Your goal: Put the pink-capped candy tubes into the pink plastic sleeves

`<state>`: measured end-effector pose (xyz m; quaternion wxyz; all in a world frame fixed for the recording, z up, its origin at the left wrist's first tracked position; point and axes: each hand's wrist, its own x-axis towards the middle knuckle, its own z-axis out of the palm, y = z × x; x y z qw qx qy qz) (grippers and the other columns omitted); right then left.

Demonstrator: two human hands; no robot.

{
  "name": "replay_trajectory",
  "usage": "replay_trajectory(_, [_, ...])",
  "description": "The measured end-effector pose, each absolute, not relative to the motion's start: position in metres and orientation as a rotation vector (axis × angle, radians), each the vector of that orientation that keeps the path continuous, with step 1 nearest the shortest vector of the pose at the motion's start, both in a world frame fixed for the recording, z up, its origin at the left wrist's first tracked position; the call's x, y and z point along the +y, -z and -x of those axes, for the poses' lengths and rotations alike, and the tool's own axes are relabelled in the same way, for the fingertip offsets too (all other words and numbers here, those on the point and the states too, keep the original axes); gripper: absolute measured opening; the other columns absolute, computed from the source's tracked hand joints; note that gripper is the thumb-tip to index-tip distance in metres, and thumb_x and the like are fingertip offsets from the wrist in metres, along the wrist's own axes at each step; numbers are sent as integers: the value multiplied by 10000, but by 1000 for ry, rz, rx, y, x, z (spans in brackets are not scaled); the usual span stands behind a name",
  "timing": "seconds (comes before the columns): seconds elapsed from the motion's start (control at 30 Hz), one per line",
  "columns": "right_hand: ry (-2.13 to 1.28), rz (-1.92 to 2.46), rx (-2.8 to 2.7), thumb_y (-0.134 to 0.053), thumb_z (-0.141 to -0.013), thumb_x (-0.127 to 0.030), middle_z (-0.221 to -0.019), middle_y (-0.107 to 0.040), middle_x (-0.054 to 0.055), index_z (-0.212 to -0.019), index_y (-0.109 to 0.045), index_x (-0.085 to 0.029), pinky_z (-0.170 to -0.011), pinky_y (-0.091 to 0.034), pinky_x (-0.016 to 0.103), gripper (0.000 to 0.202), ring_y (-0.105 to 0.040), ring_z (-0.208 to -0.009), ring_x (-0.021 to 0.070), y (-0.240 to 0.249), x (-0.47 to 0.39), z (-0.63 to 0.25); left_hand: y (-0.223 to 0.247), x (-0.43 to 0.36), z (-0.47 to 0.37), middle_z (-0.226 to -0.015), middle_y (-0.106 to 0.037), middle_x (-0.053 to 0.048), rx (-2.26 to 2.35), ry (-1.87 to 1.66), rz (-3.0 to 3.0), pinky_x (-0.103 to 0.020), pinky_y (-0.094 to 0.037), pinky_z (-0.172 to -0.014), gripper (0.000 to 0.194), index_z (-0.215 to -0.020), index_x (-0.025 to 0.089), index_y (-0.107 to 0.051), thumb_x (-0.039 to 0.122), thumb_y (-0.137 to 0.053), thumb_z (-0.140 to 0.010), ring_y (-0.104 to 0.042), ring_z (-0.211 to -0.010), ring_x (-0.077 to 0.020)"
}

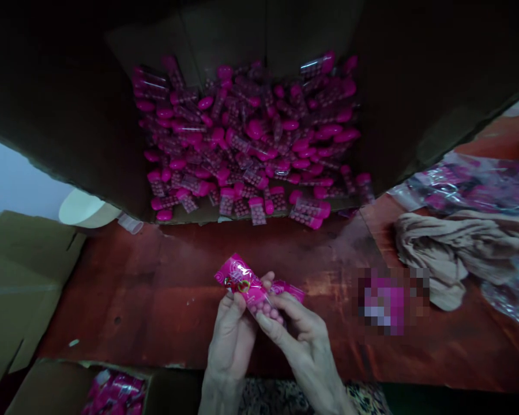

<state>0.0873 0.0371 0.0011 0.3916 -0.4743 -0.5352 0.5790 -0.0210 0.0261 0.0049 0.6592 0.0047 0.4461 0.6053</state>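
Left hand (230,334) pinches one pink packet (251,285), right hand (306,340) pinches its beaded end, above red table (155,282). One open carton (97,138) ahead, pink-capped tubes (253,138) uncountable. One beige cloth (462,245) right.

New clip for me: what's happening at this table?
A person holds a pink packet of pink beads in both bare hands, the left hand at one side and the right hand by the beaded end. Another pink piece shows behind the right fingers. Beyond the hands, a large cardboard box lies open toward the person, holding many pink-capped tubes. A bunched cloth lies to the right.
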Motion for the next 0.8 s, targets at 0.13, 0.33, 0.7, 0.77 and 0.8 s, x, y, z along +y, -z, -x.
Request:
replay_trajectory(0.13, [-1672,1198,-1238,-593,-790,-336,-801,-675,32,-919,-668,-180,-645,-501,251,216,-614,-718,174,-2,38,-86,-6,27,24,-1009,-676,-139,1075,-1435,-143,-363,-458,-823,291,-831,118,-709,348,-702,-654,-604,-933,-261])
replay_trajectory(0.33, [-1461,1240,-1378,-561,-822,-284,-853,-666,29,-938,-649,-198,-697,-503,241,169,-619,-758,160,1,34,-82,-9,29,24,-901,-708,-112,1107,-1438,-115,-385,-425,-889,209,-873,131,-705,270,-646,-727,-617,-931,-239])
replay_trajectory(0.7, [-1020,1177,-1643,-516,-828,-173,-932,-655,93,-1041,-613,-161,-753,-526,288,234,-631,-845,191,9,30,-83,-8,29,23,-923,-709,-96,1192,-1506,-114,-348,-461,-847,234,-834,149,-716,208,-744,-609,-640,-858,-218])
replay_trajectory(0.77, [-1160,1174,-1591,-530,-830,-211,-922,-666,72,-1006,-633,-181,-746,-522,271,206,-634,-828,182,3,32,-87,-7,29,25,-960,-700,-110,1098,-1433,-147,-347,-495,-784,265,-847,151,-716,235,-754,-598,-649,-807,-220])
replay_trajectory(0.8, [-1234,1179,-1562,-538,-830,-237,-929,-669,66,-995,-641,-188,-747,-518,266,200,-633,-830,180,0,33,-89,-6,28,27,-980,-694,-120,1050,-1395,-162,-342,-510,-744,277,-856,149,-715,257,-751,-603,-652,-768,-215])
